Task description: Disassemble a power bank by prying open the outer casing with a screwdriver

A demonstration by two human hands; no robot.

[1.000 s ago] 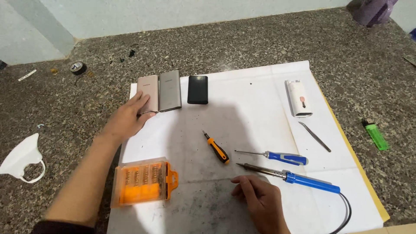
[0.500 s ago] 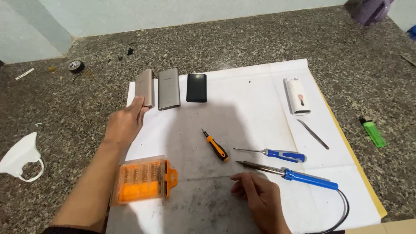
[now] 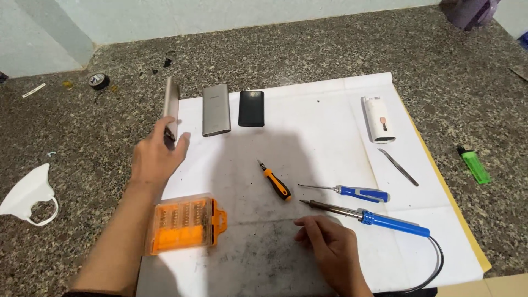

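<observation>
Three phones: one gold phone (image 3: 172, 108) tilted in left hand (image 3: 155, 157) grip; right hand (image 3: 328, 248) rests loosely open near two screwdrivers.

One head-worn camera looks steeply down, fairly close, at the white sheet (image 3: 330, 126) on the stone counter (image 3: 82, 137).

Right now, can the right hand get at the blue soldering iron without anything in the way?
Probably yes. The right hand rests flat on the paper sheet, empty, beside the blue soldering iron, and nothing lies between them.

Purple obj (image 3: 472, 10) cut off, top edge
</observation>
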